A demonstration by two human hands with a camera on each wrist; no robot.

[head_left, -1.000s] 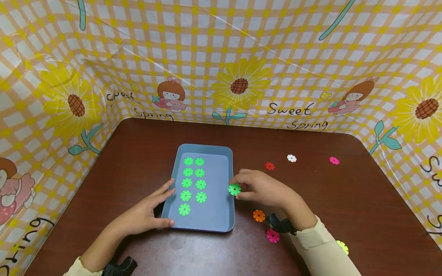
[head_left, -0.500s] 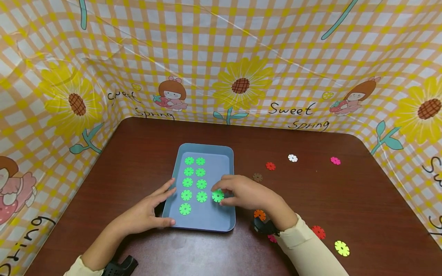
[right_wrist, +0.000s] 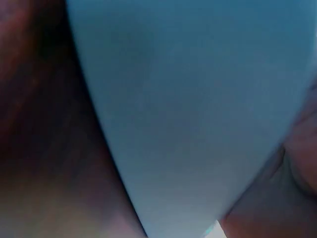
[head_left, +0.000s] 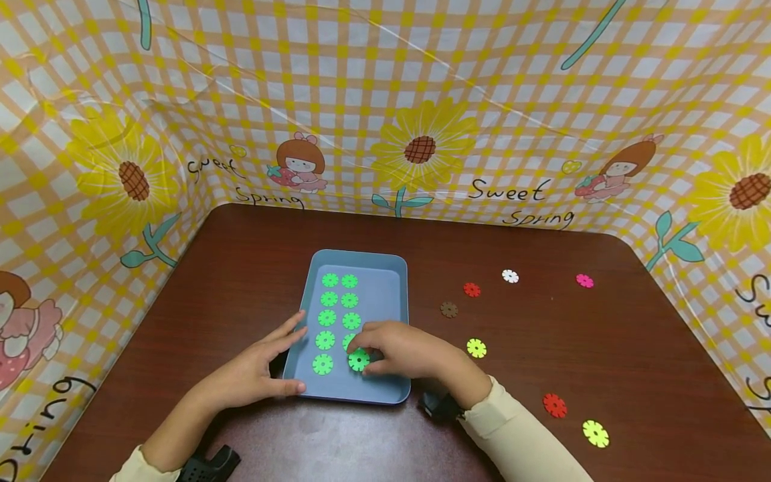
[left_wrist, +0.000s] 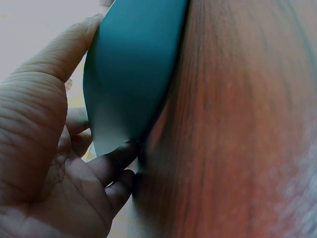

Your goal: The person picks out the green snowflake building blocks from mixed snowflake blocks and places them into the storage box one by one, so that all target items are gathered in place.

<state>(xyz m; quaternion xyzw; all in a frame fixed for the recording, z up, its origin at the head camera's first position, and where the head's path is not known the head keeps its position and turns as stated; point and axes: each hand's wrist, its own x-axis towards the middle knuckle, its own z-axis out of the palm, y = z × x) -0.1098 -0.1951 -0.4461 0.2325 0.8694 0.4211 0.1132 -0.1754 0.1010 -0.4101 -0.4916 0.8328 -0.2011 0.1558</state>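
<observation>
A blue-grey tray (head_left: 385, 294) lies on the table with several green snowflake discs (head_left: 327, 318) inside, set out in two columns. My right hand (head_left: 403, 351) pinches another green snowflake disc (head_left: 359, 361) between thumb and fingers, low over the tray at the near end of the right column. Its fingers partly cover the disc just beyond. My left hand (head_left: 255, 368) rests at the tray's near left corner, two fingertips at the left rim and the thumb at the near edge. In the left wrist view the thumb (left_wrist: 64, 47) touches the rim, other fingers the outer wall.
Right of the tray lie loose snowflake discs: brown (head_left: 448, 309), red (head_left: 472, 290), white (head_left: 510, 276), pink (head_left: 584, 280), yellow (head_left: 476, 347), another red (head_left: 555, 406) and another yellow (head_left: 595, 434). A patterned cloth (head_left: 349, 80) walls the table (head_left: 253, 248) at the back and sides.
My right hand has carried the green disc from the tray's right wall leftward and nearer, to the right column's near end. The forearm now hides the orange and near pink discs. My left hand stays.
</observation>
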